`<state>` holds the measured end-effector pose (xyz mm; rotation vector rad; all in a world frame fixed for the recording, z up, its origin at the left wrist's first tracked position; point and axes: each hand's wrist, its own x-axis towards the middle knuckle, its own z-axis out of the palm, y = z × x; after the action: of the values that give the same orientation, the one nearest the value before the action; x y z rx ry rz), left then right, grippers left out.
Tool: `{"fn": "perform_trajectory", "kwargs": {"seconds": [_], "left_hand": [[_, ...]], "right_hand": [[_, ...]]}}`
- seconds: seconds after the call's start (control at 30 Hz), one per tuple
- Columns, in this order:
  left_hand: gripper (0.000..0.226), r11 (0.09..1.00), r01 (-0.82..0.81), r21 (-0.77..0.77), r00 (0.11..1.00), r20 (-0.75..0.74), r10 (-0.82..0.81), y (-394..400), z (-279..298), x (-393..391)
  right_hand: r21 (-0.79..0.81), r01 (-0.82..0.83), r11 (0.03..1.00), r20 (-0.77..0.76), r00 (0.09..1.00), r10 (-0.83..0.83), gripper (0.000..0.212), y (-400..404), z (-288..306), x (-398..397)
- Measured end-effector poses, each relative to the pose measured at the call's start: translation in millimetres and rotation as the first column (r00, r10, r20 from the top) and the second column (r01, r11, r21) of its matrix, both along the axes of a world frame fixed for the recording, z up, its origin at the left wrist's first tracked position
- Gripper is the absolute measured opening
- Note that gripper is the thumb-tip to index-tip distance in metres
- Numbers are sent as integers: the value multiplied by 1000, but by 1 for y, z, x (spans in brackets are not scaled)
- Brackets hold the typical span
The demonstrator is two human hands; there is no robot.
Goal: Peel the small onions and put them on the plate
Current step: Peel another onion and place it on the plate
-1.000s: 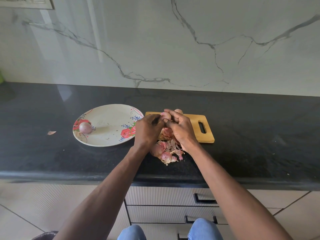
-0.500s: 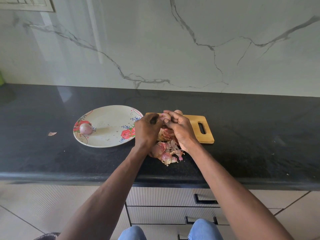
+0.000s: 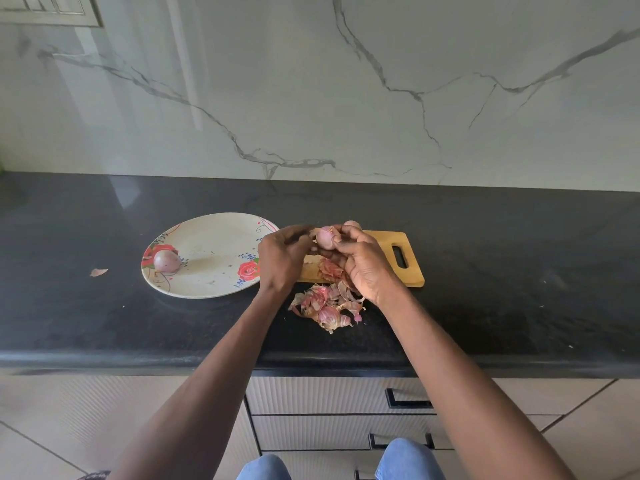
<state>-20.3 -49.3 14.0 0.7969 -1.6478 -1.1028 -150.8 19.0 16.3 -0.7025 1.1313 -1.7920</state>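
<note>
- One peeled onion (image 3: 167,260) lies on the plate (image 3: 211,289);
- right hand (image 3: 363,263) grips a second onion (image 3: 325,236); left hand (image 3: 282,256) pinches its skin;
- another onion (image 3: 352,224) waits behind.

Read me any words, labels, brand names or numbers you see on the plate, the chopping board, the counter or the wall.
None: no readable text in this view.
Plate: only a printed pattern of red roses and blue sprigs, no lettering.
Board: plain wood, no mark or brand.
Counter and wall: bare stone with veining, no sign or label.
Drawers: plain fronts with dark handles, no writing.
</note>
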Motion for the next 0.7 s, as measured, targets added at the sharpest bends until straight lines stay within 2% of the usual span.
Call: {"fn": "perform_trajectory", "kwargs": {"seconds": [0.2,0.33,0.5,0.6,0.7], "left_hand": [[15,979,-60,195,996,-55,72,-6,0,-1],[19,993,-64,103,997,48,60,-1,0,-3],[27,997,-69,-28,984,164,73,2,1,-3],[31,995,-54,-85,983,172,68,4,3,0],[35,998,-12,-65,992,126,20,3,3,3]], "right_hand": [[-6,-5,1000,16,1000,5,30,1,1,1],[-46,-3,999,68,998,6,46,0,3,-1],[-55,-16,998,85,996,21,44,1,2,-1],[-33,7,999,26,1000,-6,46,2,0,-2],[-15,97,995,-100,990,-98,44,2,-3,-2]]}}
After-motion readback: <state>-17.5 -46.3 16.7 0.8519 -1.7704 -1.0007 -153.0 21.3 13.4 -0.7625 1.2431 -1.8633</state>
